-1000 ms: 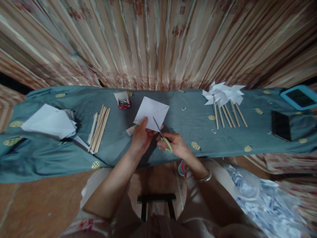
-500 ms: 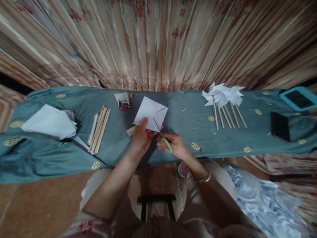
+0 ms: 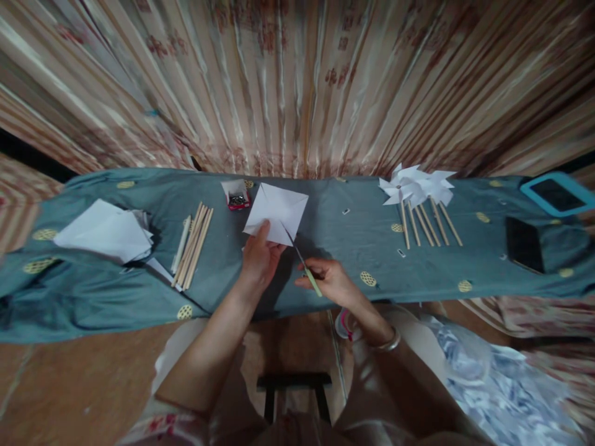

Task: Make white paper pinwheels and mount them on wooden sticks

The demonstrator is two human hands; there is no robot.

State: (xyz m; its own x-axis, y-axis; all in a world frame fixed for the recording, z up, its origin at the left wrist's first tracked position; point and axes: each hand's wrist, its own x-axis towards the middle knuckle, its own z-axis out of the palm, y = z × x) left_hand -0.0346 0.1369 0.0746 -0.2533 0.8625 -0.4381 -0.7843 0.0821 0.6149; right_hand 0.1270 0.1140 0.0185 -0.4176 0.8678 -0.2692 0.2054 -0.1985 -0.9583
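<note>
A person seated at a cloth-covered table (image 3: 353, 238) works a square of white paper (image 3: 281, 207) with green-handled scissors (image 3: 312, 282), as seen from across the room. The left hand (image 3: 261, 260) pinches the square near its closest edge, thumb flat on top, fingers tucked beneath, holding it just above the cloth. The right hand (image 3: 328, 279), a bangle (image 3: 390, 341) at its wrist, is curled around the scissors' handle, the dark blades reaching over the paper's near corner; from here I cannot tell how far they are parted. Thin lines run inward from 2 other corners. Just beyond the square, to the left, sits an open red box (image 3: 238, 201) of small metallic pieces. Farther left lie a bundle of wooden sticks (image 3: 194, 248) and a stack of white paper (image 3: 105, 230). On the right rest white pinwheels (image 3: 418, 186) on 5 sticks, near a dark phone (image 3: 524, 244).
</note>
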